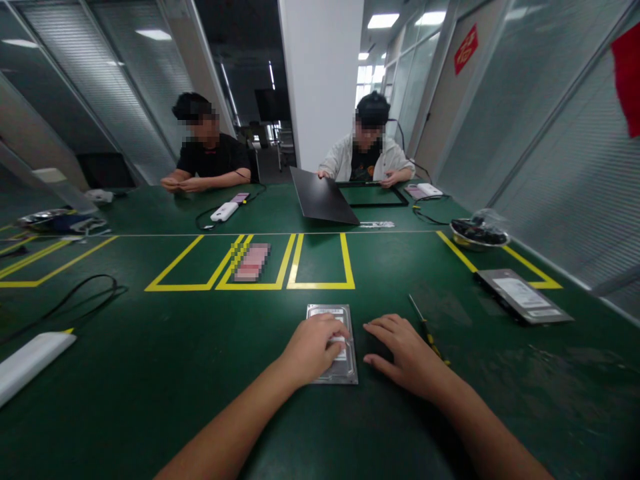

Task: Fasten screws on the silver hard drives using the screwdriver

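Observation:
A silver hard drive (345, 370) with a white label lies flat on the green table in front of me. My left hand (315, 343) rests over its left and middle part, thumb and fingers apart, covering some of the label. Just to the right of the drive, apart from it, is my right hand (400, 350), with fingers spread and nothing in them. Beside that hand lies a screwdriver (423, 323) with a thin metal shaft and a black and yellow handle, partly hidden behind the hand and wrist.
Another hard drive (525, 297) lies at the right, near a metal bowl (480, 243) of dark parts. Yellow tape (320, 286) marks the table; a blurred pink item (253, 262) lies inside. A white device (35, 360) is at left. Across sit two people, one holding a black panel (323, 197).

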The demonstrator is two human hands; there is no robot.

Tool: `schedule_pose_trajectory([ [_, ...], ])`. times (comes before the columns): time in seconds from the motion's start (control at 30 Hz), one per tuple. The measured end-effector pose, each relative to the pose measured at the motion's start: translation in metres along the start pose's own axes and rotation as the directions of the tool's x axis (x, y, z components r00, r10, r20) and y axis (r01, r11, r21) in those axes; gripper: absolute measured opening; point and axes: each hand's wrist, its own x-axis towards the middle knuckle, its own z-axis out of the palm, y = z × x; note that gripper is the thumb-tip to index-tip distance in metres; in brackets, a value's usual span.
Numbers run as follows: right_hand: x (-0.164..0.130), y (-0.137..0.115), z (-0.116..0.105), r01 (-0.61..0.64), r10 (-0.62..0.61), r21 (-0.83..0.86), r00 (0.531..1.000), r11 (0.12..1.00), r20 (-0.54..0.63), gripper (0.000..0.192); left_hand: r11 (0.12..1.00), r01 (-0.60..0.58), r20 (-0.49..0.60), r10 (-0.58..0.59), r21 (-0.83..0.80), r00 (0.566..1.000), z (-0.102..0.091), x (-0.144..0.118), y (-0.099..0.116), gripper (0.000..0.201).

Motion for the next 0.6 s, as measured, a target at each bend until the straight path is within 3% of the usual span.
schedule_pose_trajectory([
  [0.17, 0.000, 0.003, 0.004, -0.038, 0.037, -0.029, 0.999, 0.999, -0.027, 0.039, 0.993, -0.086, -0.027, 0.089, 0.087, 0.996, 0.002, -0.022, 0.006, 0.033],
  [0.4, 0.000, 0.005, -0.001, -0.099, 0.094, -0.086, 0.994, 0.991, -0.051, 0.031, 0.966, -0.136, 0.003, 0.138, 0.220, 0.990, 0.001, -0.028, 0.009, 0.047],
  [0.5, -0.003, 0.017, -0.010, -0.220, 0.204, -0.146, 0.972, 0.965, -0.118, 0.024, 0.959, -0.147, 0.012, 0.149, 0.243, 0.989, 0.003, -0.031, 0.008, 0.052],
  [0.6, -0.010, 0.035, -0.017, -0.411, 0.368, -0.200, 0.903, 0.889, -0.220, 0.023, 0.957, -0.153, 0.005, 0.156, 0.246, 0.988, 0.005, -0.033, 0.006, 0.054],
])
